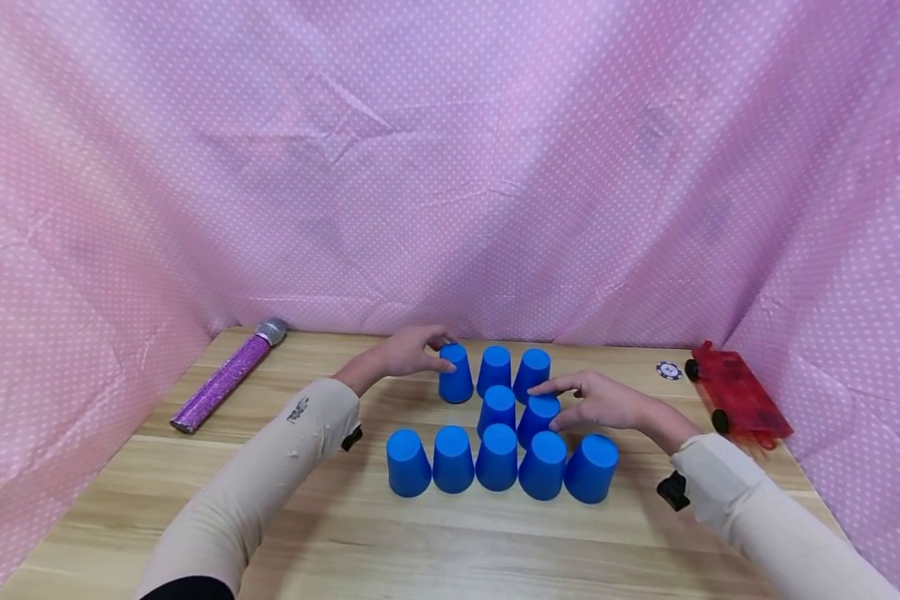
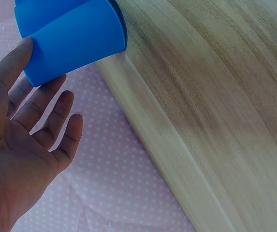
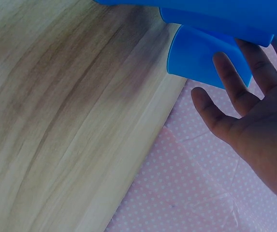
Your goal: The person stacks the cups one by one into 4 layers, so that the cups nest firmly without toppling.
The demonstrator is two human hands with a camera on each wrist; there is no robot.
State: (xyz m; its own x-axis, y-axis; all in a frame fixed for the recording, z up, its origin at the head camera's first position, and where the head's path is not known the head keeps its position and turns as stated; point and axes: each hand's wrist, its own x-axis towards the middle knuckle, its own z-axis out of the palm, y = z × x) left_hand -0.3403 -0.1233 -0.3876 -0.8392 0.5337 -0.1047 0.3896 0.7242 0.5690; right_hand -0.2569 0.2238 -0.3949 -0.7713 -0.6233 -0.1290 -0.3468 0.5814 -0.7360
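Upside-down blue cups stand in three rows in the head view. My left hand (image 1: 412,352) pinches the leftmost cup (image 1: 457,382) of the back row between thumb and fingers; in the left wrist view the thumb lies on that cup's side (image 2: 80,43) and the other fingers spread below. My right hand (image 1: 607,403) holds the right cup (image 1: 537,423) of the middle row, index finger and thumb on either side of it. Beside it is the middle row's other cup (image 1: 498,408). Two more back-row cups, one in the centre (image 1: 494,371) and one at right (image 1: 532,373), stand behind.
Several blue cups form the front row (image 1: 497,462). A purple glitter microphone (image 1: 225,379) lies at the left of the wooden table (image 1: 450,550). To the right are a poker chip (image 1: 669,370) and a red toy vehicle (image 1: 742,396). Pink dotted cloth (image 1: 450,167) hangs around the table.
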